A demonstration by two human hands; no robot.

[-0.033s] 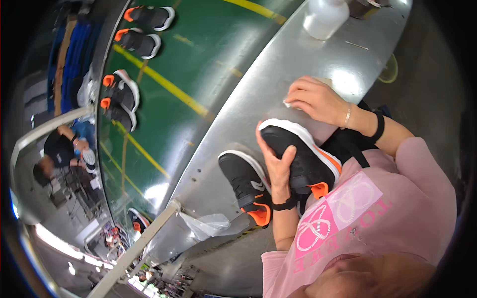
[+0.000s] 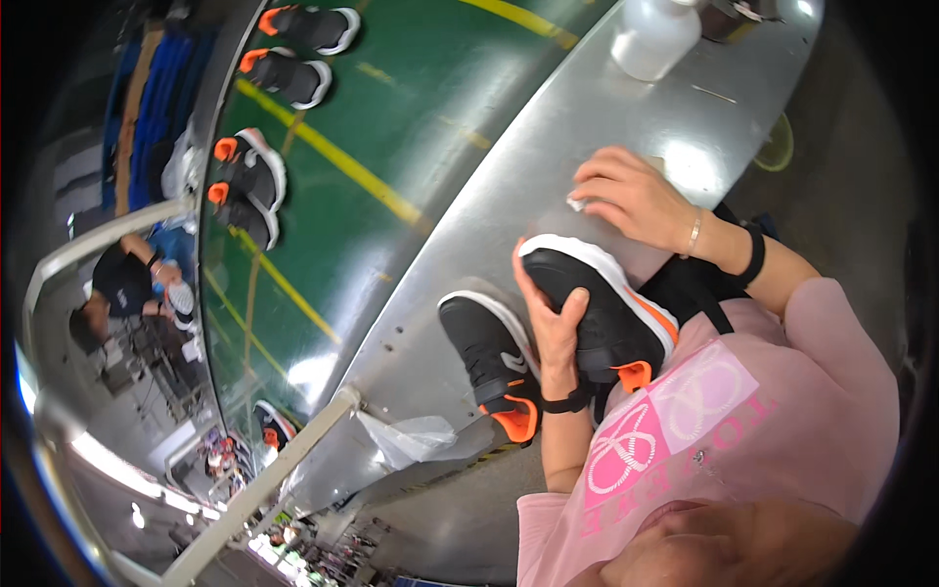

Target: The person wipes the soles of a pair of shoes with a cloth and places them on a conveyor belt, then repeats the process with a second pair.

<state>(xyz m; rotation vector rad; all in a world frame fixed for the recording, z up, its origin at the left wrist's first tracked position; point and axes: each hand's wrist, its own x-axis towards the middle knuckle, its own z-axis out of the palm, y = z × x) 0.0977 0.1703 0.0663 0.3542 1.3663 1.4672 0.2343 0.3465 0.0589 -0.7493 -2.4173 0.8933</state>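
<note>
My left hand point(image 2: 556, 333) is wrapped round a black sneaker point(image 2: 611, 308) with a white sole and orange heel lining, thumb across its upper. Its toe points away from me, above the metal bench edge. Just beyond that toe, my right hand point(image 2: 631, 196) pinches a small white wad point(image 2: 575, 203), perhaps cloth or tissue. This hand stays apart from the shoe. A matching sneaker point(image 2: 489, 362) lies on the bench to the left of my left hand, its orange opening toward me.
The metal bench point(image 2: 528, 147) carries a white plastic bottle point(image 2: 657, 39), a dark pot point(image 2: 726, 18), a thin stick point(image 2: 714, 94) and a clear plastic bag point(image 2: 406, 438). Beyond, a green conveyor point(image 2: 391, 127) bears several sneakers point(image 2: 293, 78). A co-worker point(image 2: 122, 279) handles a shoe at far left.
The whole picture has shifted slightly rightward. Both hands keep their holds, and the sneaker and white wad stay in nearly the same places relative to each other.
</note>
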